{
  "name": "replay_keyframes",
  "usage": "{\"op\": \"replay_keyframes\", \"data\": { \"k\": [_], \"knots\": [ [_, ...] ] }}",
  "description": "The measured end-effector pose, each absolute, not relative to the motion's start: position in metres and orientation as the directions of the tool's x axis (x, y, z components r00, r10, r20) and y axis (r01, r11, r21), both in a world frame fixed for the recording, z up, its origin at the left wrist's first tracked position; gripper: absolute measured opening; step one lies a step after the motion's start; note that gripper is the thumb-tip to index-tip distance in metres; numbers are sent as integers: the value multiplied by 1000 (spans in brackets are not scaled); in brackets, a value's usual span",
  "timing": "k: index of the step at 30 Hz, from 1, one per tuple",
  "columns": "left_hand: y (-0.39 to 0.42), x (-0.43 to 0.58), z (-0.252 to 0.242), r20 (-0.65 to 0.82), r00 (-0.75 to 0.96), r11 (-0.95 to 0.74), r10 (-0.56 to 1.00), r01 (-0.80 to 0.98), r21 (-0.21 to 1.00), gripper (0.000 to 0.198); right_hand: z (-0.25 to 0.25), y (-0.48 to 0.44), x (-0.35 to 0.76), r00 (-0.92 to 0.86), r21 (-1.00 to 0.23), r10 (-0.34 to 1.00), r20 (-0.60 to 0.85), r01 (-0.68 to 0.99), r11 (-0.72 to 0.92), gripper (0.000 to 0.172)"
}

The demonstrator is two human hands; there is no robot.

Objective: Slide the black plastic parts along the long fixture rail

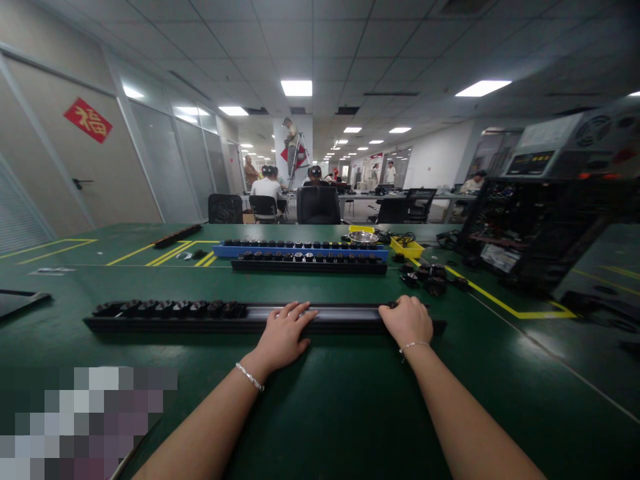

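A long black rail point(175, 325) with a channel along its top lies crosswise in front of me. Several small black parts point(165, 307) sit in a row in its left half, and the pale channel floor shows to the right of them. My left hand point(284, 333) rests over the middle of the rail with its fingers stretched out, holding nothing that I can see. Near the rail's right end, my right hand point(409, 321) is closed, with a small black part point(393, 305) partly showing at its fingertips; most of that part is hidden.
Behind the rail lie a blue rail point(223, 251) and a second black rail point(310, 267), both loaded with black parts. Loose black parts point(434, 279), a yellow bin point(407, 248) and a metal dish point(363, 237) are at the back right. An open computer case point(520, 227) stands farther right.
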State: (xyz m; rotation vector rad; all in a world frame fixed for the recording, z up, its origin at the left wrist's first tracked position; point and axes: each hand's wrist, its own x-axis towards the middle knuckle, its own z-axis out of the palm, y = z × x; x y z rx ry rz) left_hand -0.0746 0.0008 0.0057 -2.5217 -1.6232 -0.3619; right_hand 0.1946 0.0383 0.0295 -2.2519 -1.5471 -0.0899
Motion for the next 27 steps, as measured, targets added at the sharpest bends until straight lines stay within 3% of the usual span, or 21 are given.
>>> {"op": "replay_keyframes", "data": {
  "k": [27],
  "knots": [
    [0, -73, 8, 238, 380, -399, 894, 916, 37, 63, 25, 42, 221, 470, -315, 828, 305, 870, -378, 42]
  ]
}}
